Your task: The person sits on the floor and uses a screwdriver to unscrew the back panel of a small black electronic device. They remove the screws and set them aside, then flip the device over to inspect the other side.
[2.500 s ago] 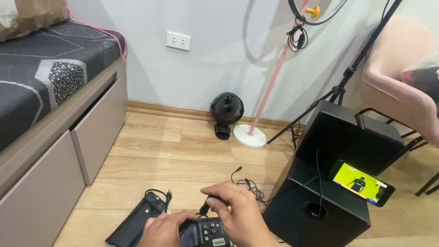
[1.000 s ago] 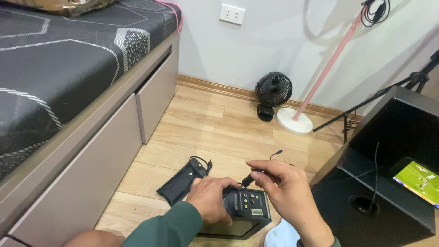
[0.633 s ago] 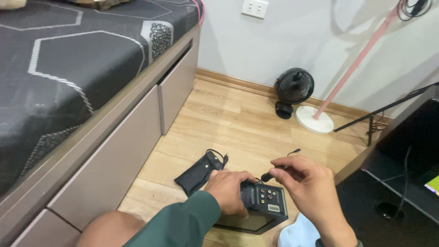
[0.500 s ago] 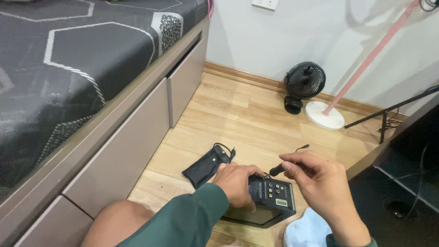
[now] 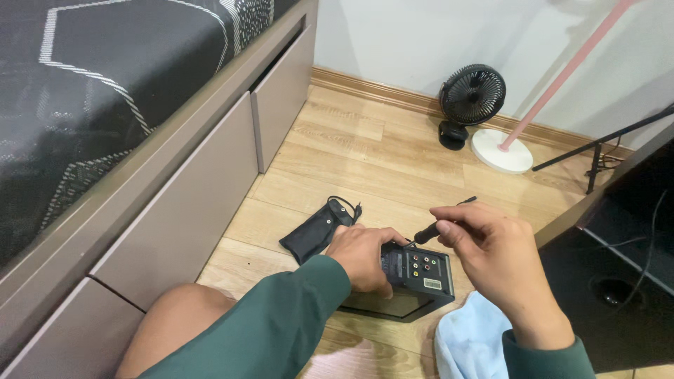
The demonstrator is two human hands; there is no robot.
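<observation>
My left hand (image 5: 362,256) grips the left side of a small black box (image 5: 419,274) with coloured sockets on its top face, which rests on the wooden floor. A slim screwdriver with a black handle (image 5: 425,234) is pinched in the fingers of my right hand (image 5: 491,245), and its tip touches the box's top left corner. A black pouch (image 5: 316,231) with a cord lies flat just left of my left hand.
A bed with grey drawers (image 5: 182,210) runs along the left. A small black fan (image 5: 471,97) and a pink lamp stand's white base (image 5: 501,150) sit by the wall. A black speaker cabinet (image 5: 618,281) stands at right. A light blue cloth (image 5: 470,344) lies beside the box.
The view has swung left and down, bringing the bed drawers closer. Both hands stay on the box and screwdriver, with the tip now at the box's top corner.
</observation>
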